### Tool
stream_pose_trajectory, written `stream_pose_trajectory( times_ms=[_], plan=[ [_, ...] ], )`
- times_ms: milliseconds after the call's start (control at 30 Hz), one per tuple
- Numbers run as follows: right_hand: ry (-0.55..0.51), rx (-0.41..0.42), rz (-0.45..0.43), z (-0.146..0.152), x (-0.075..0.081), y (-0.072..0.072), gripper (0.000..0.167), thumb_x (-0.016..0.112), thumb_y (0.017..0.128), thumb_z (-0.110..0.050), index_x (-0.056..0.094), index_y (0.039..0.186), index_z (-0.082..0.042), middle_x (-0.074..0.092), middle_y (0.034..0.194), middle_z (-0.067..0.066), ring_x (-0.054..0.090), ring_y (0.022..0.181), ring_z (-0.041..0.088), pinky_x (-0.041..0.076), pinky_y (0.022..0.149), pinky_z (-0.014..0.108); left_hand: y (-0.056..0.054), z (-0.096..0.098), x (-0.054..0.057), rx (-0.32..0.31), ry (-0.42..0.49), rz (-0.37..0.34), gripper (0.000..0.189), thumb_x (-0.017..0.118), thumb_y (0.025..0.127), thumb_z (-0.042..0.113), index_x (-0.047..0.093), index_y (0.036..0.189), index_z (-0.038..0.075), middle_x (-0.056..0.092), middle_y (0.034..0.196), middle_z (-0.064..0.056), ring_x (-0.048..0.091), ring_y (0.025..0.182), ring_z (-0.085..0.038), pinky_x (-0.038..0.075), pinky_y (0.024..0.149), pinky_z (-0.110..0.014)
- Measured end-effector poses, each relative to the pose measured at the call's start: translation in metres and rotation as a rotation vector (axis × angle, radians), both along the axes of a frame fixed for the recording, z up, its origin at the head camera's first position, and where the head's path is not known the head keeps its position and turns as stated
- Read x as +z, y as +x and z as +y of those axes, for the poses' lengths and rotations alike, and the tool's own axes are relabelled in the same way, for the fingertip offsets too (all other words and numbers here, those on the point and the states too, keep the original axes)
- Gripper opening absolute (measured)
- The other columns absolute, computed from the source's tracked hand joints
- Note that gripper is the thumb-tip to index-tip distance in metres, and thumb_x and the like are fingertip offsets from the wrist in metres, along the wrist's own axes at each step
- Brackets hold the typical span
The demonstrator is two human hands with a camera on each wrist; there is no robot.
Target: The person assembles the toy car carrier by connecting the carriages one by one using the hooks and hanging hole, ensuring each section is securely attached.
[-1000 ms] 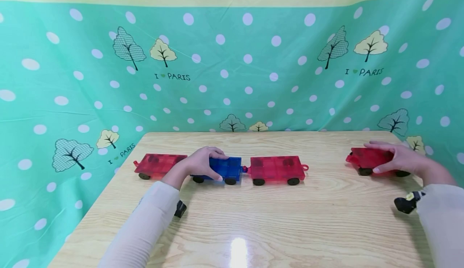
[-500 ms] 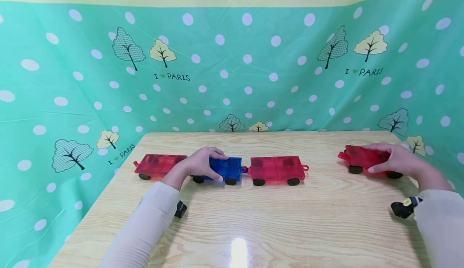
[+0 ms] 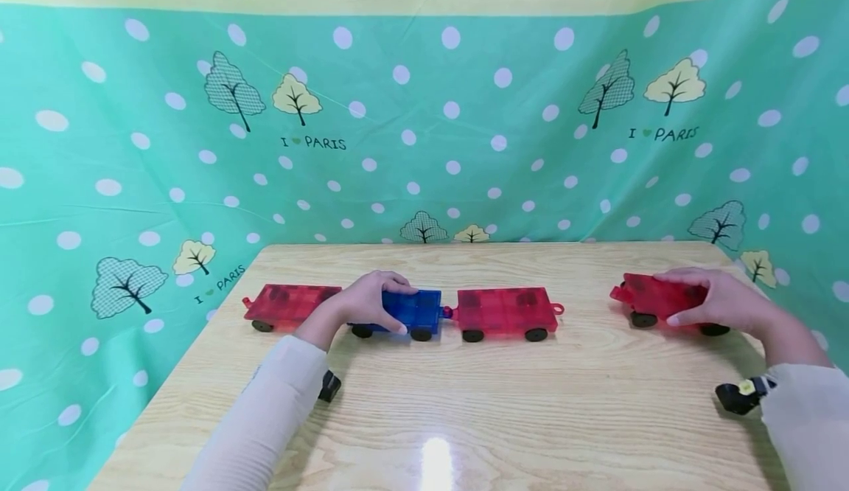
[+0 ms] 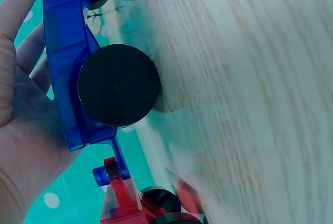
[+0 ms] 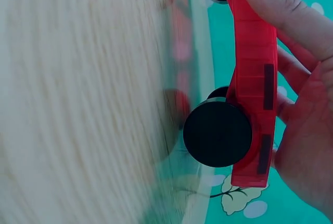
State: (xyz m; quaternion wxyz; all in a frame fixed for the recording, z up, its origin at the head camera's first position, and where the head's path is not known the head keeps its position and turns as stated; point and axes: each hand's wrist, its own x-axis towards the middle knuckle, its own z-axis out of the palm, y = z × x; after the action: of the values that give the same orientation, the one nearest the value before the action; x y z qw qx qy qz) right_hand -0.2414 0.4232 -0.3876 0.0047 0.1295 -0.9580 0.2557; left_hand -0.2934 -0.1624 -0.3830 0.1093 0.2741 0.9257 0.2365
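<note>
My left hand (image 3: 368, 301) grips a blue toy train car (image 3: 413, 310) from above, thumb on its near side. A red train car (image 3: 292, 305) stands at its left, and a second red car (image 3: 507, 310) is hooked to its right end. In the left wrist view a blue peg (image 4: 100, 176) sits at a red loop (image 4: 117, 179) between two cars. Over at the table's right, my right hand (image 3: 726, 299) holds a third red car (image 3: 663, 298) by its sides, turned slightly askew. Its black wheel (image 5: 217, 134) shows close to the tabletop in the right wrist view.
The cars are on a light wooden table (image 3: 491, 402), with a gap between the linked row and the right-hand car. A green dotted cloth (image 3: 371, 203) hangs behind and beside the table. Black wrist devices (image 3: 738, 397) sit below both hands.
My right hand has moved left with its red car, bringing it nearer the row; the car has also turned a little. My left hand and the linked cars stay where they were.
</note>
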Motion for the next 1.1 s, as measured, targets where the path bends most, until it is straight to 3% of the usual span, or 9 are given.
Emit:
stream_pose_trajectory(
  times_ms=[100,300,533,700,967,1100],
  plan=[
    [-0.002,0.013,0.001,-0.004,0.001,0.003,0.088,0.089,0.067,-0.039,0.053,0.137,0.001,0.045,0.137,0.031,0.040,0.120,0.048,0.048,0.080,0.041,-0.001,0.000,0.000,-0.008,0.002,0.006,0.070,0.090,0.069,0.035,0.064,0.132,0.023,0.052,0.138,-0.002,0.040,0.132,-0.030,0.041,0.103,-0.048],
    [-0.031,0.011,0.003,-0.015,0.002,0.007,0.087,0.090,0.065,-0.038,0.055,0.136,0.000,0.045,0.138,0.029,0.038,0.120,0.048,0.050,0.077,0.037,-0.001,0.000,0.000,-0.011,0.006,0.007,0.070,0.090,0.069,0.035,0.064,0.132,0.023,0.053,0.138,-0.003,0.041,0.132,-0.030,0.041,0.104,-0.048],
    [-0.051,0.052,0.022,-0.025,0.002,0.008,0.083,0.091,0.065,-0.030,0.057,0.134,0.000,0.046,0.136,0.030,0.038,0.120,0.050,0.049,0.076,0.040,0.000,-0.001,0.000,-0.011,0.011,0.001,0.070,0.089,0.069,0.036,0.063,0.132,0.022,0.052,0.138,-0.002,0.040,0.132,-0.030,0.041,0.104,-0.048],
    [-0.044,0.078,0.049,-0.028,0.001,0.009,0.079,0.092,0.065,-0.029,0.060,0.131,-0.001,0.050,0.134,0.027,0.040,0.120,0.047,0.049,0.079,0.036,0.000,-0.001,0.000,-0.009,0.014,-0.005,0.070,0.090,0.069,0.037,0.063,0.132,0.022,0.052,0.138,-0.002,0.040,0.132,-0.030,0.041,0.103,-0.048],
    [-0.057,0.075,-0.005,-0.042,0.003,0.015,0.080,0.090,0.066,-0.032,0.059,0.133,-0.002,0.046,0.136,0.027,0.036,0.119,0.048,0.051,0.076,0.045,0.000,-0.001,-0.001,-0.007,0.019,-0.005,0.070,0.090,0.068,0.037,0.064,0.132,0.022,0.052,0.138,-0.002,0.040,0.132,-0.030,0.041,0.103,-0.048],
    [-0.051,0.087,-0.013,-0.048,0.005,0.016,0.078,0.090,0.066,-0.033,0.060,0.133,-0.004,0.047,0.135,0.025,0.038,0.118,0.046,0.051,0.075,0.042,0.001,-0.001,0.000,-0.008,0.021,-0.003,0.071,0.090,0.068,0.037,0.064,0.132,0.022,0.052,0.139,-0.003,0.039,0.133,-0.031,0.041,0.103,-0.049]
  ],
)
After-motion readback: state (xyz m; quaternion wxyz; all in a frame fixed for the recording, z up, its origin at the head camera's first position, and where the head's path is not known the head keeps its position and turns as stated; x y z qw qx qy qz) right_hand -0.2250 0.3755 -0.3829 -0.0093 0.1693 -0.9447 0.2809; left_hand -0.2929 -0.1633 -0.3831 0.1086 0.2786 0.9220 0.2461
